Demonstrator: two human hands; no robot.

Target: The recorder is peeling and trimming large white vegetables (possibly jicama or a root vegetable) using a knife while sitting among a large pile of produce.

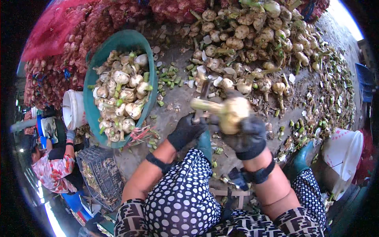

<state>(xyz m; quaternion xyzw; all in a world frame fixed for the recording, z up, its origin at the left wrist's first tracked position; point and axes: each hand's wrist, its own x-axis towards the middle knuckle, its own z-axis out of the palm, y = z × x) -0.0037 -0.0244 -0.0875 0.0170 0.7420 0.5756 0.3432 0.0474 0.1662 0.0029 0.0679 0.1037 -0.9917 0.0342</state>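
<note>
Fresh garlic bulbs are all around me. My right hand [247, 136], in a black glove, is closed on a large garlic bulb [235, 111], whose thick cut stem points left. My left hand [188, 130], also gloved in black, grips a blurred metal cutting tool [204, 90] that stands upright just behind the stem; its exact kind cannot be told. Beyond both hands lies a heap of stemmed garlic bulbs [242, 32]. A green plastic tub [149, 56] to the left holds trimmed bulbs [121, 77].
Cut stem pieces [170, 75] and peelings litter the concrete floor. White buckets stand at right [340, 151] and left [69, 108]. Filled red mesh sacks [97, 26] line the back left. A black crate [100, 171] sits near a co-worker [54, 169] at far left.
</note>
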